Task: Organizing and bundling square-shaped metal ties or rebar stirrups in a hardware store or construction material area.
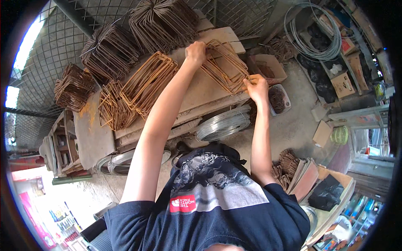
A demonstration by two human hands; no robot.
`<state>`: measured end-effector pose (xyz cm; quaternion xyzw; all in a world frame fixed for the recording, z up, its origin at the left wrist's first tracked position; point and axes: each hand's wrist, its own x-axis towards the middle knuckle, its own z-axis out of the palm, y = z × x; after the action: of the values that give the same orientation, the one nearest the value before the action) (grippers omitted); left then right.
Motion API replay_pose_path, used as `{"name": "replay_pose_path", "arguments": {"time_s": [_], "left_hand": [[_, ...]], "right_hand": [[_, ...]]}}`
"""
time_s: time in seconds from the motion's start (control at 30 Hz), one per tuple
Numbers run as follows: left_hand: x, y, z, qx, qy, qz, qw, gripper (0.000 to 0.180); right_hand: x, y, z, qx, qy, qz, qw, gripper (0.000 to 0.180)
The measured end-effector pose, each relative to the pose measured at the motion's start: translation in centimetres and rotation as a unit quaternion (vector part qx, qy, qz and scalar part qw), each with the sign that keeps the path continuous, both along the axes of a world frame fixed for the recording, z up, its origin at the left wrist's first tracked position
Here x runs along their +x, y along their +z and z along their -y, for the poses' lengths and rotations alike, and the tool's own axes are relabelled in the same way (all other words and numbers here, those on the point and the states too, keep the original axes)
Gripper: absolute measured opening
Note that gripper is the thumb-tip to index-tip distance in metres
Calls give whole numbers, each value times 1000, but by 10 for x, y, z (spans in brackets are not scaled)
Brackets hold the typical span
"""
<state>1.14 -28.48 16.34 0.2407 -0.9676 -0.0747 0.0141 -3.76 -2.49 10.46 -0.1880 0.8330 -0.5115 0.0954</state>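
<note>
My left hand [196, 52] is closed on the far left corner of a small stack of rusty rectangular rebar stirrups [218, 79]. At the near right corner of the same stack, the fingers of my right hand [256, 88] pinch the bars. The stirrups lie tilted over a worn wooden workbench [188, 94]. Left of my left forearm, another set of orange-rusted stirrups [148, 81] stands on the bench. Beside it leans a smaller bunch of stirrups [115, 106]. My closed fingers partly hide the bars they hold.
Darker stirrup bundles [163, 25] line the bench's back, before a wire mesh wall [50, 46]. A shiny wire coil [224, 124] sits against the bench's near side. To the right stand a cardboard box [274, 69] and a white tub [279, 100]. A wire loop [331, 50] hangs at far right.
</note>
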Motion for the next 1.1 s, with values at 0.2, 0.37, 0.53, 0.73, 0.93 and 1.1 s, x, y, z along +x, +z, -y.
{"name": "replay_pose_path", "arguments": {"time_s": [0.2, 0.37, 0.53, 0.73, 0.93, 1.1], "left_hand": [[10, -12, 6, 6, 6, -48, 999, 28], [13, -2, 1, -1, 2, -99, 995, 19], [13, 48, -12, -1, -4, -125, 992, 20], [40, 126, 21, -77, -28, -290, 953, 18], [147, 216, 82, -86, 35, -406, 909, 15], [252, 223, 143, -158, 199, -294, 922, 24]], "right_hand": [[19, 43, 5, -135, 32, 112, 984, 19], [17, 51, 2, -194, 40, 137, 971, 20], [17, 90, -8, -210, 38, 104, 971, 21], [24, 157, 11, -218, 110, 34, 969, 27], [60, 207, 91, -228, 241, -1, 943, 35], [116, 213, 186, -223, 394, 39, 891, 33]]}}
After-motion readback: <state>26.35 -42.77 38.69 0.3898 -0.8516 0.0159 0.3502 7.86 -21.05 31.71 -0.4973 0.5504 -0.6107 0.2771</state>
